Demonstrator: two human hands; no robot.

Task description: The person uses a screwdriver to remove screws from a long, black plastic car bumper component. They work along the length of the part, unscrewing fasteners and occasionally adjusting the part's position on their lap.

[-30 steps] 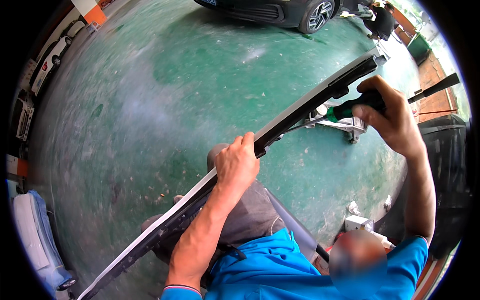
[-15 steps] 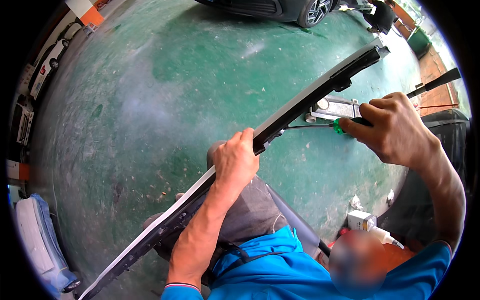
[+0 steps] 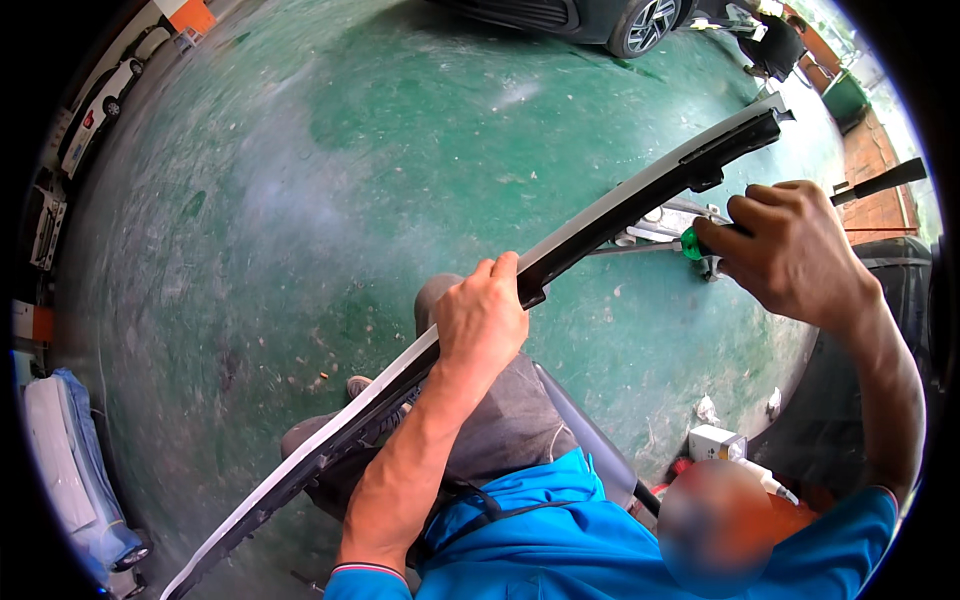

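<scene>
A long, narrow car trim strip (image 3: 620, 215), pale along its top and black beneath, slants from the lower left to the upper right across my lap. My left hand (image 3: 480, 315) is wrapped around it near its middle, fingers over the pale edge. In my right hand (image 3: 795, 250) is a screwdriver (image 3: 690, 243) with a green and black handle, gripped in closed fingers. Its shaft points left toward the strip's black underside. The tip meets the strip's lower edge in the picture; whether they touch, I cannot tell.
Behind the strip a floor jack (image 3: 655, 222) stands on the green floor (image 3: 330, 200), its black-gripped handle (image 3: 880, 182) rising right. A dark car (image 3: 560, 15) is ahead; a person (image 3: 775, 45) crouches beside it. A white box (image 3: 715, 443) lies near my right side, and a dark panel (image 3: 830, 400) beyond.
The strip's far end has shifted slightly right and down in the picture. My right hand and the screwdriver have moved a little right, and the shaft meets the strip farther along its edge.
</scene>
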